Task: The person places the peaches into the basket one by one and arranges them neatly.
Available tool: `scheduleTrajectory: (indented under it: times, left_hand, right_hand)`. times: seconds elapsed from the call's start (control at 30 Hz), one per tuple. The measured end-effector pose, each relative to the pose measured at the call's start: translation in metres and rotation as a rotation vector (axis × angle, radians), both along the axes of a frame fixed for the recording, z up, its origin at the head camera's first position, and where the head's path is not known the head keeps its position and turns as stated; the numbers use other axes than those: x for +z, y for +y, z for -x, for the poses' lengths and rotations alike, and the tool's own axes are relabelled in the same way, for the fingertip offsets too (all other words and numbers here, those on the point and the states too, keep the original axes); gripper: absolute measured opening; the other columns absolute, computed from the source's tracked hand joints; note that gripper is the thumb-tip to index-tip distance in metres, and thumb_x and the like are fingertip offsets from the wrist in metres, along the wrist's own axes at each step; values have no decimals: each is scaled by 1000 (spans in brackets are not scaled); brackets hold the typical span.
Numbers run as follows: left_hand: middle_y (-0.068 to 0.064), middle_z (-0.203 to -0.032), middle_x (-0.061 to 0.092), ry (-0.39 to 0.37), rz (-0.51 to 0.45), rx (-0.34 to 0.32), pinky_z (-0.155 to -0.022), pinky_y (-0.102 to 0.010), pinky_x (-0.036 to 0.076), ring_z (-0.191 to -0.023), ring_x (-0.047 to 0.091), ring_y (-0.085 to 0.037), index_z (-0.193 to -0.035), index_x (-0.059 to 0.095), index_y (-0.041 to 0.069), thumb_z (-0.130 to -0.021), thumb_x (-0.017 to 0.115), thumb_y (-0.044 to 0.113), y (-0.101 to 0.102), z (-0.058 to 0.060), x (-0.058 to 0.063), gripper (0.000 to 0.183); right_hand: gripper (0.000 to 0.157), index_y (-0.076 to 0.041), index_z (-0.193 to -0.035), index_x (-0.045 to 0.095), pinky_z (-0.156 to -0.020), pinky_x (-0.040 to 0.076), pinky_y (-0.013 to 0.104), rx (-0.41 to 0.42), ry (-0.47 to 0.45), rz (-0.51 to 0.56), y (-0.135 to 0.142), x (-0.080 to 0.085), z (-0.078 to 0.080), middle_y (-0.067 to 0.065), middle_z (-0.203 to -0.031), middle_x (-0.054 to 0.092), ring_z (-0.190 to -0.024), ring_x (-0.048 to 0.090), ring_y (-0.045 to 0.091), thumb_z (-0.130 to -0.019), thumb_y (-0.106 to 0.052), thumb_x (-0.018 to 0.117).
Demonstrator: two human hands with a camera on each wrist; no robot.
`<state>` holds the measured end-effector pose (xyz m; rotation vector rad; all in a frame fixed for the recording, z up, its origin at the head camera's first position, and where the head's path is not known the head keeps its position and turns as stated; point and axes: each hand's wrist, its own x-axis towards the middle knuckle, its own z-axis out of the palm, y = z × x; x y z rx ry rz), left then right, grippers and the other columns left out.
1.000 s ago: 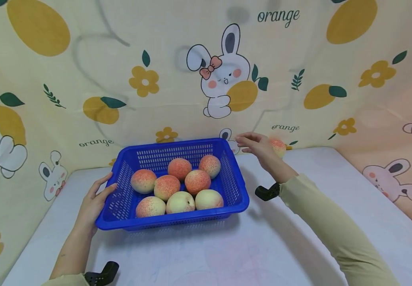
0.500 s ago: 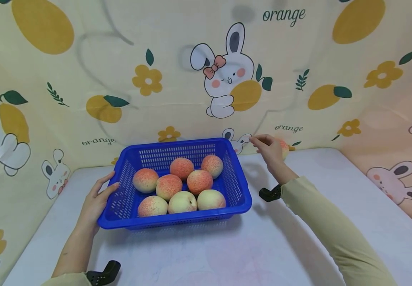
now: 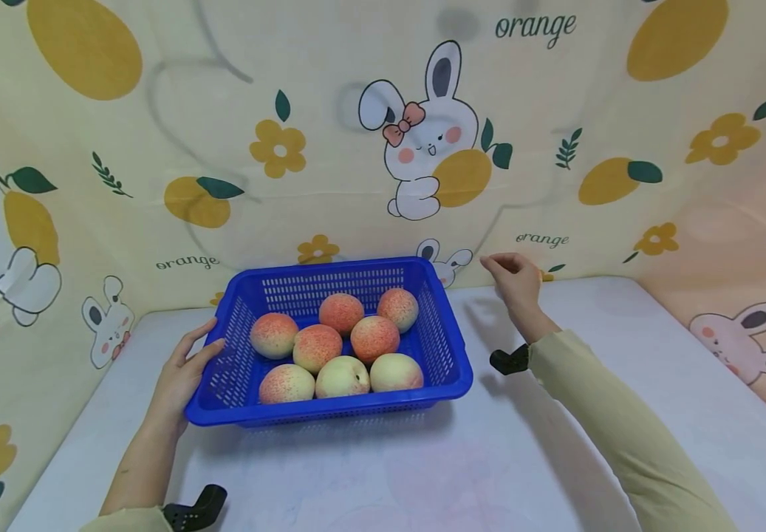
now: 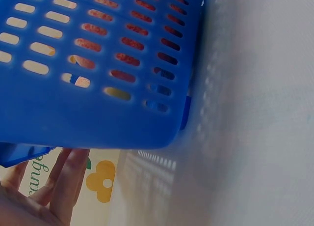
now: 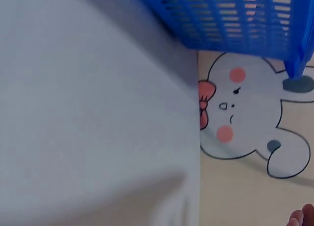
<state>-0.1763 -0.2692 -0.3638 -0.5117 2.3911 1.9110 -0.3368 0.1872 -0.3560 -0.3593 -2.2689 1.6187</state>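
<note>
A blue plastic basket [image 3: 329, 410] with slotted walls stands on the white table and holds several peaches [image 3: 317, 349], some reddish and some pale. My left hand [image 3: 179, 380] holds its left rim, with fingertips over the edge. In the left wrist view, the fingers [image 4: 68, 184] show beside the basket wall [image 4: 93, 113]. My right hand [image 3: 518, 288] hovers right of the basket near the table's back edge, fingers loosely bent toward the basket, nothing visible in them. Only fingertips [image 5: 301, 216] appear in the right wrist view. A peach seen earlier behind this hand is hidden now.
A cream backdrop [image 3: 343, 170] printed with rabbits and oranges rises behind the white table [image 3: 329, 480]. Black wrist mounts [image 3: 510, 360] sit at both sleeve cuffs. The basket's right wall [image 5: 225, 24] is close to the right hand.
My right hand has drawn away from the basket to the right and now covers the peach behind it. The left hand keeps its hold, and the basket stays in place; the view shifts slightly.
</note>
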Motion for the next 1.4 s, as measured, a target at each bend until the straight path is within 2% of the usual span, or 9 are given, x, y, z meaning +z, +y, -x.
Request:
scheduleTrajectory:
  times: [0.13, 0.27, 0.4, 0.57, 0.7, 0.83, 0.97, 1.13, 1.4]
  left_hand:
    - [-19, -157, 24, 1, 8, -5, -94, -37, 50, -135, 38, -40, -153, 20, 34, -97, 48, 48, -1, 0, 0, 64]
    - [-19, -156, 25, 3, 4, -8, -81, -25, 52, -134, 38, -40, -153, 20, 34, -97, 48, 49, -1, 0, 1, 65]
    - [-19, -156, 24, 1, 4, -9, -92, -36, 52, -134, 38, -40, -153, 19, 34, -97, 48, 49, -2, 0, 0, 65]
    - [-19, -157, 22, 2, -8, -3, -106, -55, 36, -136, 36, -41, -153, 19, 34, -97, 47, 48, -1, 0, -1, 64]
    - [-19, -158, 21, 2, -17, 0, -105, -56, 35, -136, 35, -42, -153, 19, 34, -97, 47, 48, 0, 0, -1, 64]
    - [-18, -158, 20, 8, -18, -2, -105, -56, 35, -137, 34, -42, -153, 19, 34, -98, 47, 47, 0, 0, -2, 64]
    - [-18, -158, 20, 10, -17, 0, -105, -56, 35, -137, 34, -42, -153, 19, 34, -97, 47, 48, 0, 0, -3, 64]
    - [-18, -158, 22, 11, -13, 7, -105, -56, 36, -136, 36, -41, -153, 20, 35, -97, 47, 48, -1, 1, -3, 63]
    - [-19, -157, 22, 5, -16, 9, -105, -57, 35, -136, 35, -42, -153, 20, 35, -97, 48, 48, -1, 2, -3, 64]
  right_hand:
    - [36, -10, -106, 64, -73, 41, 19, -1, -7, -16, 5, -2, 0, -10, -91, 55, -85, 48, 7, -86, -39, 69]
    - [32, -12, -102, 62, -73, 41, 18, -19, -6, -26, 10, -5, 2, -10, -90, 54, -85, 48, 6, -87, -40, 67]
    - [31, -11, -100, 63, -74, 40, 18, -45, 12, -34, 15, -8, 3, -11, -89, 53, -84, 47, 5, -87, -38, 68]
    - [37, -2, -103, 66, -76, 35, 18, -87, 54, -73, 21, -12, 6, -3, -95, 55, -86, 45, 8, -84, -34, 70]
    - [42, 1, -108, 66, -89, 37, 27, -97, 64, -106, 25, -14, 8, 12, -116, 57, -105, 49, 20, -84, -33, 70]
    - [46, -1, -115, 65, -106, 26, 45, -86, 36, -155, 29, -17, 8, 18, -132, 48, -126, 38, 30, -84, -35, 68]
    - [54, -6, -126, 60, -108, 17, 56, -71, -33, -204, 34, -19, 9, 19, -141, 42, -133, 31, 34, -83, -39, 68]
    - [67, -12, -140, 49, -108, 13, 59, -47, -106, -214, 38, -22, 11, 17, -150, 31, -137, 22, 36, -83, -42, 68]
    - [78, -16, -150, 34, -111, 1, 65, 0, -148, -199, 41, -22, 12, 16, -157, 18, -144, 11, 36, -84, -40, 68]
